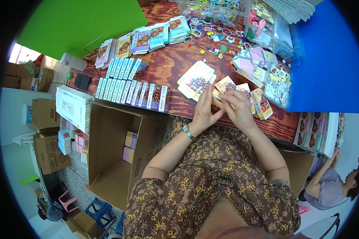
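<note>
We see a small printed carton (216,105) just right of the flat-card stack (193,77), its pale edge pointing away from the wearer, its long axis hidden. The left hand (204,107), fingers nearly straight, holds it; the right hand (238,108) curls against it, grip unclear. Left of the stack, glossy boxes (141,95) form 2 rows on the wood-grain table (161,61).

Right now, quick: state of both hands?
Left hand: closed, holding a small box.
Right hand: curled at the same box; whether gripping cannot be told.
</note>
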`<state>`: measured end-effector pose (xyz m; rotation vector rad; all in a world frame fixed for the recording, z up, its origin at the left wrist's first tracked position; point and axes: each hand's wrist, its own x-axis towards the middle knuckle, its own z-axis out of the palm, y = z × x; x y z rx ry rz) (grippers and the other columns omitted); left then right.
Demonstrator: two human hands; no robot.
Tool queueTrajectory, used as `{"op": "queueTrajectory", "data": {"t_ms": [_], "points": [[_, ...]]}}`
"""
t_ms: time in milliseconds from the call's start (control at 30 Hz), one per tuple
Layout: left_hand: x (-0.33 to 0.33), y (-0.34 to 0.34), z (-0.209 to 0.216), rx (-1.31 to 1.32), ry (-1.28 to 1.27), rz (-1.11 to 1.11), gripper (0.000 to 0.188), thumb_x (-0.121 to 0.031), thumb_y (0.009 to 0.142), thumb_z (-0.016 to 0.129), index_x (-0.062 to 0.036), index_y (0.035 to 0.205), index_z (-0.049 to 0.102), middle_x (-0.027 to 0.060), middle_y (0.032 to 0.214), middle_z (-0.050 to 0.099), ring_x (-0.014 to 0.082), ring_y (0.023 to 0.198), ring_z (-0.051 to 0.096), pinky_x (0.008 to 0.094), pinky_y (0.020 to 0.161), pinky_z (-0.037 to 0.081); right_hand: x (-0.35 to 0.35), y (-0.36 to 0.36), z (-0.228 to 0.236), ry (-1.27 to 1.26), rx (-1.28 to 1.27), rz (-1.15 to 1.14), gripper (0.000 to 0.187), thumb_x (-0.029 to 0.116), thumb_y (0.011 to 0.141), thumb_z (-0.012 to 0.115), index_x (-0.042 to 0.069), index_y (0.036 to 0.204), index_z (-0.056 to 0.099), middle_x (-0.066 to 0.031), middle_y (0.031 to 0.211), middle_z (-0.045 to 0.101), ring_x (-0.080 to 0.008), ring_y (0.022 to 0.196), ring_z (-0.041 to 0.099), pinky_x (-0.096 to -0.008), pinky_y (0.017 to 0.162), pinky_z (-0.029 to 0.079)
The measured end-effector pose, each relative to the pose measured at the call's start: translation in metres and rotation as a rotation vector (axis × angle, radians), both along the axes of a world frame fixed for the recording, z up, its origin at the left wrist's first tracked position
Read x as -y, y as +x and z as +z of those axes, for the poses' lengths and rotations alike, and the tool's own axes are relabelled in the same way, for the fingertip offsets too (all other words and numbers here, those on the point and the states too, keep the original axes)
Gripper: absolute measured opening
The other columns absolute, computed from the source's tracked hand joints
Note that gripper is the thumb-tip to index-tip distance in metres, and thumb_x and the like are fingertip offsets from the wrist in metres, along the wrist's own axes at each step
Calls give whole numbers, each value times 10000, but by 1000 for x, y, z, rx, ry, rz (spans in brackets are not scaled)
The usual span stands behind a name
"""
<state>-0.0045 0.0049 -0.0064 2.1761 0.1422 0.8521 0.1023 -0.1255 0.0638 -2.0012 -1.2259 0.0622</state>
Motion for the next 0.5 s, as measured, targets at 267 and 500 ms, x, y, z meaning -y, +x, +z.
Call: {"op": "queueTrajectory", "data": {"t_ms": [267,500], "points": [[3,1,2,-13,-12,-2,1074,-125,753,819,112,1556,147,280,1355,478,407,1222,512,449,1014,451,8,-14,-9,142,-228,-113,274,8,912,674,-9,1185,681,-138,1076,723,-259,977,693,-364,833,554],[5,-1,6,-81,-108,5,1053,-124,762,792,132,1547,138,296,1364,466,398,1161,509,461,995,443,12,-17,-12,167,62,-8,366,-22,877,678,-18,1241,650,-163,1126,695,-316,985,660,-390,834,544]]}}
